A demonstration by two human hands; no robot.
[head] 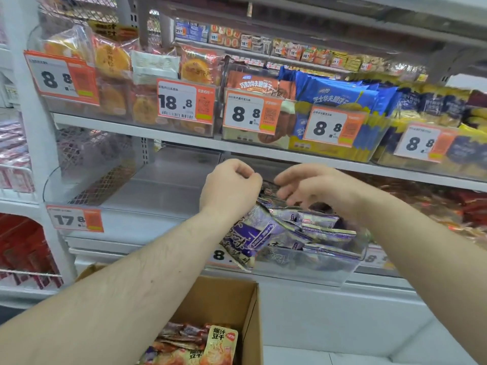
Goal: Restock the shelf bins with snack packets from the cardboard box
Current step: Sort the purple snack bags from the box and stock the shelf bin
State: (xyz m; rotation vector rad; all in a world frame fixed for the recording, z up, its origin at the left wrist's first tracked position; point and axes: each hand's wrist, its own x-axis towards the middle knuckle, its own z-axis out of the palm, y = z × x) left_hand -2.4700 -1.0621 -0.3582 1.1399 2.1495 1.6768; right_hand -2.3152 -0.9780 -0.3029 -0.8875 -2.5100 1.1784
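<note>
Clear shelf bin (pixel 303 264), middle shelf: holds a heap of purple snack packets (pixel 284 233), some spilling over its front-left rim and covering part of a price tag. Left hand (pixel 229 188): above the bin's left rear, fingers curled into a fist; whether the grip holds a packet cannot be told. Right hand (pixel 313 188): above the bin's centre, fingers loosely bent and spread, grip wide, fingertips just over the topmost packets; contact unclear owing to blur. Cardboard box (pixel 232 306): below the bin and to its left, open, containing orange and red snack packets (pixel 208 346). Empty clear bin (pixel 87 193): left of the purple bin, price tag 17.8 (pixel 75 219). Upper shelf (pixel 237 146): above the bin, carrying bins of biscuits and blue wafer packs (pixel 340 93) with 8.8 and 18.8 tags
</note>
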